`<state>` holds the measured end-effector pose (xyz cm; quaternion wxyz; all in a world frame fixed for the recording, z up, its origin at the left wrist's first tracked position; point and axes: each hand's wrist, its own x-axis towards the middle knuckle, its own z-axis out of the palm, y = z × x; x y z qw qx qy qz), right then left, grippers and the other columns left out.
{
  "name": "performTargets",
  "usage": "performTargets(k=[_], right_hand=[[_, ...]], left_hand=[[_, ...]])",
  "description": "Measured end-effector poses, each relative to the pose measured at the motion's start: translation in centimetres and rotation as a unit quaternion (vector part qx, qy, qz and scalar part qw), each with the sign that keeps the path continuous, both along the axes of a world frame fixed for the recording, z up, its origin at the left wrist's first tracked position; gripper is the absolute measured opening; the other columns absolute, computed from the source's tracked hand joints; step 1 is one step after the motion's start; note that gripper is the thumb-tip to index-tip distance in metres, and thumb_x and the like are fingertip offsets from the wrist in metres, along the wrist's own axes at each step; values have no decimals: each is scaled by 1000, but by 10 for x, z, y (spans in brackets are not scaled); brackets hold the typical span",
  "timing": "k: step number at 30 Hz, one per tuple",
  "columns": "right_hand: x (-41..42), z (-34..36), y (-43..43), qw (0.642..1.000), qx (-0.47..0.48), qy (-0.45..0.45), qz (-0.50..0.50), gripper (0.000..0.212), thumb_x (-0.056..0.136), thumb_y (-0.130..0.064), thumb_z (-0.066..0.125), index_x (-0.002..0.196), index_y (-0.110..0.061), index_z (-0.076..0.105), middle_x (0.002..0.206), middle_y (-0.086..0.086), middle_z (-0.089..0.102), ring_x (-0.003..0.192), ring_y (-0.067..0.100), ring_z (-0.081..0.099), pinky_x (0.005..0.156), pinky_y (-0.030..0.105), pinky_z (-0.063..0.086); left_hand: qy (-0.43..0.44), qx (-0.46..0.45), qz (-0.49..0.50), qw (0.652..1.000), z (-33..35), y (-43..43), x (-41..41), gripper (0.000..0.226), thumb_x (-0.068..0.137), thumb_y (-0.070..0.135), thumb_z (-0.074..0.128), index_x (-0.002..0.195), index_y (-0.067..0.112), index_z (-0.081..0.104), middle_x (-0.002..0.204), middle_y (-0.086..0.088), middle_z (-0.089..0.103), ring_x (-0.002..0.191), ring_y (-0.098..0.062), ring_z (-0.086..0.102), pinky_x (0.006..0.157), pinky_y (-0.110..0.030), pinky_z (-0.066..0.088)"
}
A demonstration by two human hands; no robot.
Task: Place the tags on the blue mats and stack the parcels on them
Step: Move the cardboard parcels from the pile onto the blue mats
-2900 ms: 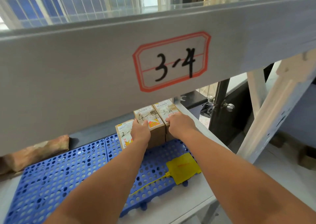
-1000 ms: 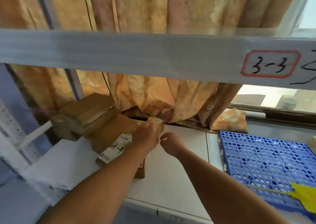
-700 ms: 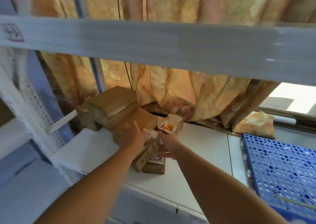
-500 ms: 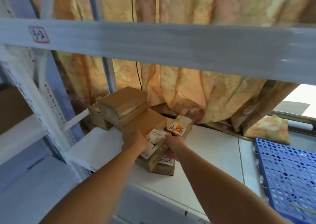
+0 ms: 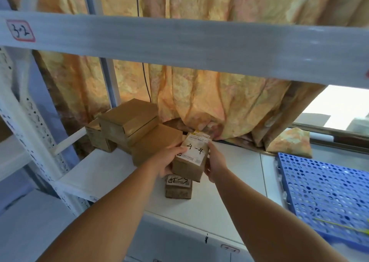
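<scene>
Single head-worn view, looking forward-down into shelf bay point(image 5: 219, 191), close, under upper beam point(image 5: 179, 45).

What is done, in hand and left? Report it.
Done: a yellow tag lies on the blue mat, mostly cut off at the frame edge. In hand: left hand and right hand grip the parcel marked 4-4. Left: carry it to the mat; the parcel below it and the brown boxes behind wait on the shelf.

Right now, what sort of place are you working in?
Likely a parcel depot or pickup storeroom: metal racking with a handwritten bay label, stacked cardboard boxes, and a labelled parcel marked 4-4.
</scene>
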<state>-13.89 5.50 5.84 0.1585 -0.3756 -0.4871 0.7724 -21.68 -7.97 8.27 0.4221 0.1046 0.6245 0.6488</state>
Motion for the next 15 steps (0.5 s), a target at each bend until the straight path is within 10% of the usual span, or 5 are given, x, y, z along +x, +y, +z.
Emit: performTargets(k=[7,15], right_hand=[[50,8,41,997,29,58,46,39,88,-31,55,125,-22,56,112,7,70,92,23,67,66,28,52],[141,17,115,992,68,100,-21,31,91,-26,53,122,-28,58,108,7,69,95,24,64,69,30,52]], left_hand=[[-3,89,49,995,-4,66,41,47,89,13,64,133,15,47,99,-12,68,80,-23,67,58,-28,55],[1,143,-39,989,5,156,113,37,89,16,64,124,19,54,117,-12,66,101,-29,66,71,-34,57]])
